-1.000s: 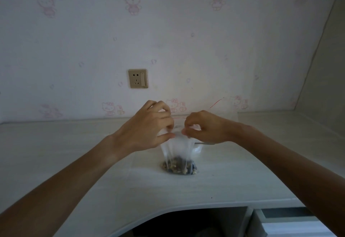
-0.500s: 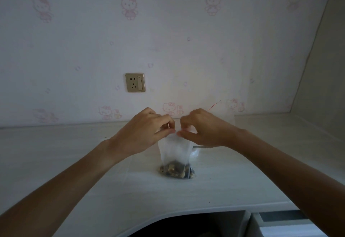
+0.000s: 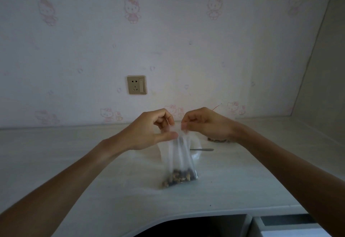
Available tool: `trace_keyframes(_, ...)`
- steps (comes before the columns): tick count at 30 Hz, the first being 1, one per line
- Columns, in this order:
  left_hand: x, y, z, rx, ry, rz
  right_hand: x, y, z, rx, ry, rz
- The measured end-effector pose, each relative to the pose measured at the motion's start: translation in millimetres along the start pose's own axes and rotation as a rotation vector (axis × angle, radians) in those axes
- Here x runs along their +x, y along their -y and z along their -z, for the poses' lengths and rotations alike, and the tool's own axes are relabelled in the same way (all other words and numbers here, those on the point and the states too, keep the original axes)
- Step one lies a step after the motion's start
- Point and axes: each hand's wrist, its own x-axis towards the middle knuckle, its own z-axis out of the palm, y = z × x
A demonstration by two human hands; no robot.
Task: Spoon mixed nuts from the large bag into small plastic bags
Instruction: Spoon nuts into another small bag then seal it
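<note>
Small bag hangs below hands; left hand, right hand pinch top.

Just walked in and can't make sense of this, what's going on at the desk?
A person is working at the top of a small clear plastic bag with both hands. The left hand and right hand each pinch its upper edge, apparently closing it. Mixed nuts fill the bottom, which rests on the desk. A spoon handle lies behind the bag.
</note>
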Motion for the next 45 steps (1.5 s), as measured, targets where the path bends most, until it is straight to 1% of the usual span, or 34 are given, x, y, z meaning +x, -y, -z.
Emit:
trace_keyframes(2,-2.7,4.1,0.5,0.03,-0.035,-0.016,-2.6,-0.1,1.6,-0.011,0.033,-0.026)
trace_keyframes(4,-4.3,6.3,1.9,0.005,-0.045,-0.016,-5.3,-0.6,1.6,-0.067,0.04,-0.011)
trace_keyframes(7,-3.6,5.7,4.4,-0.007,-0.04,-0.006,-6.2,-0.9,-2.6,-0.151,-0.001,0.038)
trace_keyframes(10,-2.5,-0.1,5.7,0.002,-0.005,-0.016,-5.1,2.7,-5.9,-0.141,-0.057,0.1)
trace_keyframes(13,-1.5,-7.0,7.1,-0.023,0.032,-0.011,-4.7,8.2,-5.4,-0.085,-0.051,0.114)
trace_keyframes(18,1.1,-12.5,3.8,-0.065,0.09,0.001,-3.8,17.8,-2.6,-0.081,0.029,0.091)
trace_keyframes(25,-1.5,-6.0,11.1,0.085,0.118,0.017,-5.3,25.8,7.5,-0.296,0.096,0.05)
trace_keyframes(28,0.0,-8.5,9.9,0.058,0.093,0.003,-3.6,27.4,9.8,-0.373,0.097,0.035)
trace_keyframes(30,2.9,-12.9,7.6,0.017,0.071,-0.013,-1.1,29.0,8.0,-0.408,0.132,0.022)
trace_keyframes(33,6.5,-19.4,4.2,-0.027,0.052,-0.035,-0.3,31.8,3.4,-0.395,0.212,0.007)
trace_keyframes(38,7.2,-22.0,5.2,-0.006,0.025,-0.053,-4.9,35.8,7.6,-0.344,0.277,-0.05)
trace_keyframes(42,6.9,-20.7,5.1,0.032,0.047,-0.054,-5.2,33.8,9.6,-0.28,0.198,0.009)
trace_keyframes(45,5.0,-18.1,7.4,0.083,0.087,-0.046,-5.8,33.6,13.6,-0.282,0.147,0.008)
